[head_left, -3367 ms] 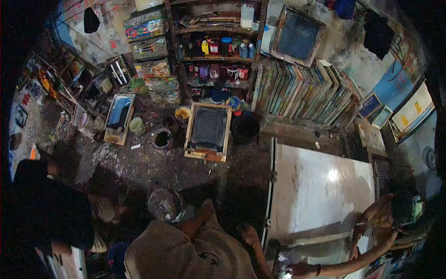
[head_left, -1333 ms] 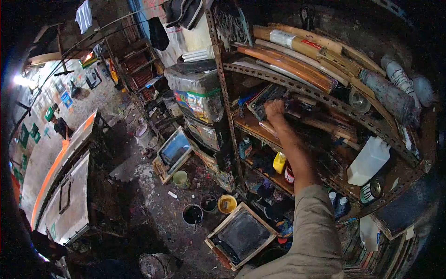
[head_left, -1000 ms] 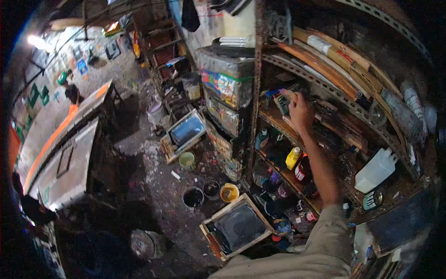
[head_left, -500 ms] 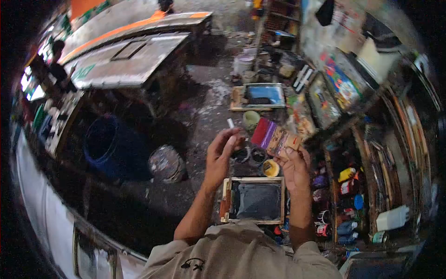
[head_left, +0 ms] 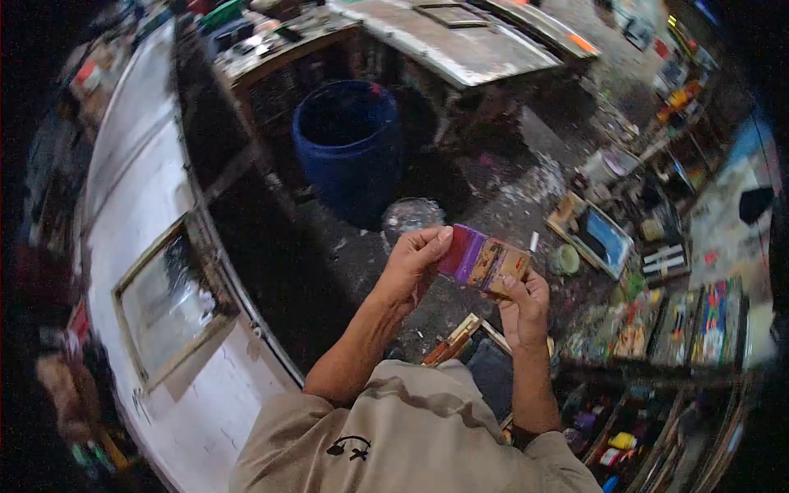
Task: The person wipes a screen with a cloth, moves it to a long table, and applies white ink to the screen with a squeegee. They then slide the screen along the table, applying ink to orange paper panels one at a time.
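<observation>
A small flat piece (head_left: pixel 485 261), dark red and purple at one end and tan with dark marks at the other, is held between both hands. My left hand (head_left: pixel 415 267) pinches its red end with thumb and fingers. At the tan end, my right hand (head_left: pixel 526 308) grips it, thumb on top. A short white stick (head_left: pixel 534 241) shows just above my right hand; whether the fingers hold it, I cannot tell. Partly hidden below the hands is a wooden frame with a dark panel (head_left: pixel 491 374).
A blue barrel (head_left: pixel 349 156) stands ahead to the left, with a stained round lid or bucket (head_left: pixel 413 215) nearer. A long white table (head_left: pixel 218 411) holds a framed screen (head_left: pixel 168 304). Right are a blue-panelled frame (head_left: pixel 604 238), a pale green bowl (head_left: pixel 565 260) and shelves of bottles (head_left: pixel 623 441).
The view has swung left. My left hand, apart from the piece before, has taken hold of its red end. The white stick was by my left fingers and now shows near my right hand.
</observation>
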Demonstrator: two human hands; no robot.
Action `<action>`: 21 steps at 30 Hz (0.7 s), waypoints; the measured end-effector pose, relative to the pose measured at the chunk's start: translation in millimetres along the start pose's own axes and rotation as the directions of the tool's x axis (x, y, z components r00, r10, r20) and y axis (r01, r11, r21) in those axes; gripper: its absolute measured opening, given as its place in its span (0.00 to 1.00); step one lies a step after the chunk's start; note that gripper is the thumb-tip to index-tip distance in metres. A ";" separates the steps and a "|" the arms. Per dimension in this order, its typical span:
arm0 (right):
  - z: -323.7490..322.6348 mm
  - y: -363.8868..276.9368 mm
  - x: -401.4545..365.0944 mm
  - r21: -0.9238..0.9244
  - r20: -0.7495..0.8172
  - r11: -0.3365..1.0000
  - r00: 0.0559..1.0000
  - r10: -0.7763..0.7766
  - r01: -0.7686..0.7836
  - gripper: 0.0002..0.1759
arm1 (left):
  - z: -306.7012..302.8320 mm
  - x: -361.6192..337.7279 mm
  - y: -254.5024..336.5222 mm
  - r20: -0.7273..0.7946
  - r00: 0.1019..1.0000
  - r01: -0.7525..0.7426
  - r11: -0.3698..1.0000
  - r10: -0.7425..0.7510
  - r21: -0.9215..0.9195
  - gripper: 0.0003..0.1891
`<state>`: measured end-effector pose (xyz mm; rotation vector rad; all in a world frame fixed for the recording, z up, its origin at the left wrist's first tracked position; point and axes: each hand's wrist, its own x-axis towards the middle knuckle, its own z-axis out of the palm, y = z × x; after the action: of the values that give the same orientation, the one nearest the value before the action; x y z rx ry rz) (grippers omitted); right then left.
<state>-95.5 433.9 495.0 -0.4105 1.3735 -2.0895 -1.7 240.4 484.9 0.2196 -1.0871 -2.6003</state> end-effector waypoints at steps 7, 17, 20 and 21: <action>70.4 38.2 47.5 -0.002 0.314 0.984 0.934 0.169 -0.178 0.28 | -57.2 -48.1 45.5 -0.253 0.950 -0.171 0.983 0.183 0.070 0.18; 175.9 102.4 118.7 -0.009 0.611 0.812 0.639 0.467 -0.584 0.28 | -120.4 -110.3 91.0 -0.330 0.734 -0.264 0.698 0.593 0.666 0.42; 214.4 122.2 144.5 -0.091 0.621 0.718 0.525 0.583 -0.690 0.29 | -129.5 -97.6 112.0 -0.387 0.587 -0.220 0.600 0.711 0.769 0.53; 223.8 134.8 155.2 -0.100 0.650 0.661 0.454 0.610 -0.744 0.28 | -139.8 -91.0 119.0 -0.385 0.550 -0.260 0.590 0.741 0.765 0.52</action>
<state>-50.0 136.1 456.0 -0.3472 0.6985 -1.1901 146.9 99.7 473.9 0.7837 -1.3884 -1.2907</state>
